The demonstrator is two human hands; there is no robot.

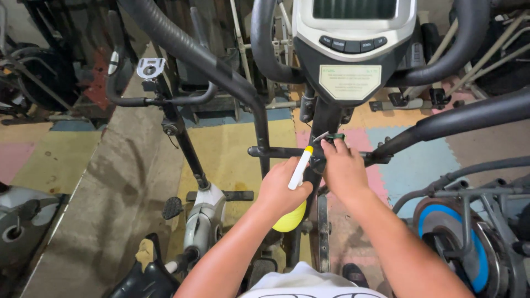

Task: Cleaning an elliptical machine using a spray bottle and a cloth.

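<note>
left hand [282,190]: you clench a yellow squeeze bottle [291,218], soft plastic, round body below your fist
nozzle [301,166]: long white tube with yellow tip, long axis points up and right to the crossbar joint [317,160]
right hand [342,165]: nearer the joint, fingertips pinch a small green-and-metal part [328,136] just above it
crossbar [276,152]: black metal tube, horizontal, on the upright post of the exercise machine
console [353,27]: grey plastic, above
floor [232,143]: pastel foam mats

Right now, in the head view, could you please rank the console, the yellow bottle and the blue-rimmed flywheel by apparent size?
1. console
2. blue-rimmed flywheel, cut by the frame edge, so unsure against the console
3. yellow bottle, partly hidden by the left hand
</note>
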